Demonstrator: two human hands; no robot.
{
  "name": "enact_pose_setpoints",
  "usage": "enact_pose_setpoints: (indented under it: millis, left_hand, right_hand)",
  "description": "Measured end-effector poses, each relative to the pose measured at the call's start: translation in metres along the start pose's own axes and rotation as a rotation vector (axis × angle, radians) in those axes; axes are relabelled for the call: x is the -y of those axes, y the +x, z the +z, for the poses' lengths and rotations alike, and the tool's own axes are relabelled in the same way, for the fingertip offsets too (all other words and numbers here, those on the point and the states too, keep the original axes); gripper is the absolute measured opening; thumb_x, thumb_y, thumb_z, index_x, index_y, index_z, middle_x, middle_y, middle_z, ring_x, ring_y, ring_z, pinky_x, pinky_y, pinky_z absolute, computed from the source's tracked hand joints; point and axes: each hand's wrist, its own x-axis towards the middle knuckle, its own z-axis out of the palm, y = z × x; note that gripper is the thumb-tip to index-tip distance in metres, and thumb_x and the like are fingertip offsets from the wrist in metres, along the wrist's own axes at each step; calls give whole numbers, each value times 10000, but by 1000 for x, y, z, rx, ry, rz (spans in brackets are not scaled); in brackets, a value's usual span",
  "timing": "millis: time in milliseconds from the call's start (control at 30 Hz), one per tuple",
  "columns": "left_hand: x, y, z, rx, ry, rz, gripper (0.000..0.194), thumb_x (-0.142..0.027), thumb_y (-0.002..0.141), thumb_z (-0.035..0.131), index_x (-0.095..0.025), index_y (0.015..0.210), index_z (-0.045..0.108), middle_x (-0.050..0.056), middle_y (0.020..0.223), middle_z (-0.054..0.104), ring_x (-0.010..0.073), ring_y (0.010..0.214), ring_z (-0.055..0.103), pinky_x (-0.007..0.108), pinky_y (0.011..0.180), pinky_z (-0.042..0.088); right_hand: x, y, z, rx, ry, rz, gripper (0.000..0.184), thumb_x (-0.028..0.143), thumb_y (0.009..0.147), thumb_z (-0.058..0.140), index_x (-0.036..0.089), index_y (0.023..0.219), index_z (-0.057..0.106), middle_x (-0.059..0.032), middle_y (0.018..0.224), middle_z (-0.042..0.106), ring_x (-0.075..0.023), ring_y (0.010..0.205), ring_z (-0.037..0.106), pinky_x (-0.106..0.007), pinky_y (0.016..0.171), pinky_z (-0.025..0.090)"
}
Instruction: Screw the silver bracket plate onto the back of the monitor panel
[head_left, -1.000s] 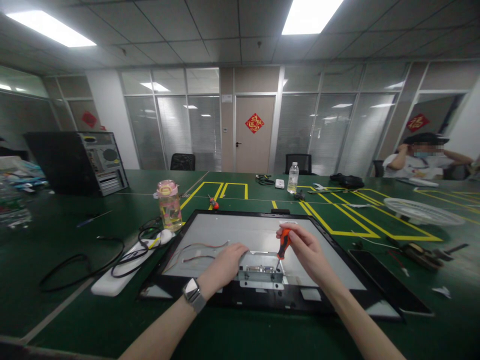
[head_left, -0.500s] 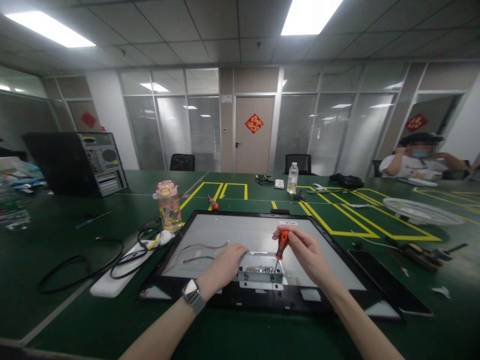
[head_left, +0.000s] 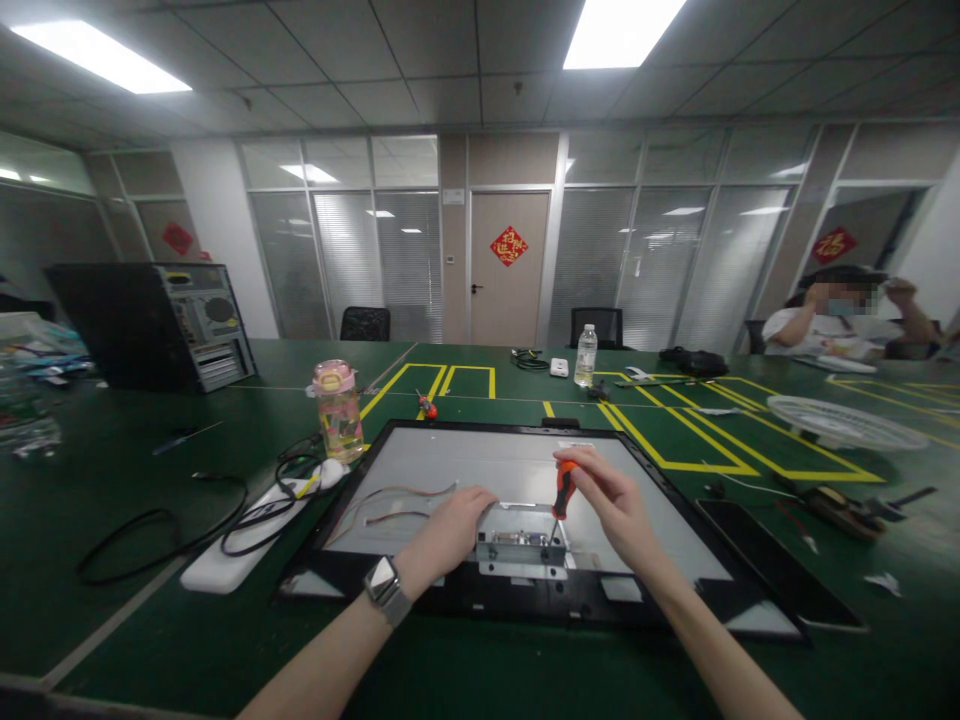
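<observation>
The bracket (head_left: 517,552) lies at the panel's (head_left: 480,460) six o'clock. The right hand (head_left: 611,500), closed round the screwdriver (head_left: 564,490), leans toward its three o'clock; the left hand (head_left: 454,525), half-curled at ten, hides any grip. Slanted pressure could slip, scratching the panel.

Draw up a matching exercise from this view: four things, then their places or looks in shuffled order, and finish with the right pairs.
1. orange-and-black screwdriver
2. watch
3. patterned bottle
4. computer case

A. pink-lidded, just left of the flat panel
B. black and boxlike
C. on the left wrist
D. in the right hand

Pairs: 1-D; 2-C; 3-A; 4-B.
</observation>
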Motion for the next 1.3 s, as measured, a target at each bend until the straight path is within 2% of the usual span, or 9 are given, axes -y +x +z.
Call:
enact_pose_setpoints:
  millis: [133, 300, 467, 567, 733, 933, 1100, 1233, 1300]
  left_hand:
    - [-1, 0, -2, 12, 7, 1, 540, 66, 731, 330, -172, 1155, 564, 65, 1179, 589, 159, 1094, 525, 282, 981, 373]
    - [1, 0, 0, 3, 22, 22, 533, 68, 742, 332, -157, 1171, 554, 76, 1180, 588, 162, 1109, 520, 283, 992, 362]
    - [0, 0, -1, 4, 31, 18, 519, 65, 752, 337, -165, 1159, 563, 75, 1182, 591, 164, 1105, 526, 283, 992, 361]
    - [0, 0, -1, 15, 31, 9, 507, 60, 764, 341, -160, 1166, 557, 84, 1191, 587, 165, 1115, 520, 285, 992, 362]
    - [2, 0, 2, 13, 36, 15, 530, 71, 752, 326, -161, 1169, 556, 78, 1186, 590, 165, 1117, 515, 296, 989, 368]
    - [3, 0, 2, 3, 28, 13, 535, 60, 751, 330, -174, 1177, 553, 65, 1180, 594, 165, 1116, 516, 298, 987, 373]
    - [3, 0, 2, -15, 15, 28, 502, 52, 761, 336, -165, 1151, 566, 72, 1165, 599, 164, 1081, 538, 294, 982, 374]
    - [5, 0, 4, -24, 18, 37, 496, 56, 765, 347, -162, 1156, 560, 80, 1176, 594, 170, 1094, 534, 299, 986, 369]
    - [5, 0, 4, -21, 25, 40, 500, 59, 764, 348, -161, 1160, 557, 82, 1178, 593, 170, 1097, 533, 299, 985, 371]
  right_hand:
    - [0, -1, 0, 39, 64, 60, 276, 430, 867, 537, 242, 1009, 681, -64, 894, 702, -239, 864, 655, -392, 817, 513]
    - [0, -1, -2, 14, 29, 19, 200, 411, 795, 644, 239, 876, 708, -52, 875, 665, -226, 828, 641, -342, 740, 527]
    - [-1, -1, -2, 62, 77, 58, 269, 417, 879, 526, 232, 987, 688, -68, 918, 691, -248, 924, 635, -403, 877, 483]
    - [-1, -1, -1, 64, 131, 86, 255, 417, 849, 575, 227, 981, 683, -62, 847, 695, -236, 835, 651, -396, 811, 514]
    - [0, 1, -2, 10, 80, -5, 171, 386, 735, 713, 224, 789, 704, -41, 793, 616, -213, 766, 613, -329, 696, 523]
    - [-5, -1, -3, 79, 128, 42, 274, 412, 892, 504, 218, 936, 692, -79, 904, 682, -251, 897, 630, -393, 843, 484]
    - [-2, -1, 0, 70, 171, 83, 208, 393, 834, 601, 230, 936, 681, -50, 806, 666, -204, 720, 630, -348, 693, 520]
    - [1, 0, 0, 32, 93, -5, 168, 375, 757, 689, 226, 831, 706, -38, 784, 584, -194, 735, 577, -304, 624, 495]
    - [2, 1, 0, 15, 75, -20, 166, 386, 761, 681, 227, 794, 711, -35, 782, 555, -193, 741, 564, -296, 610, 486]
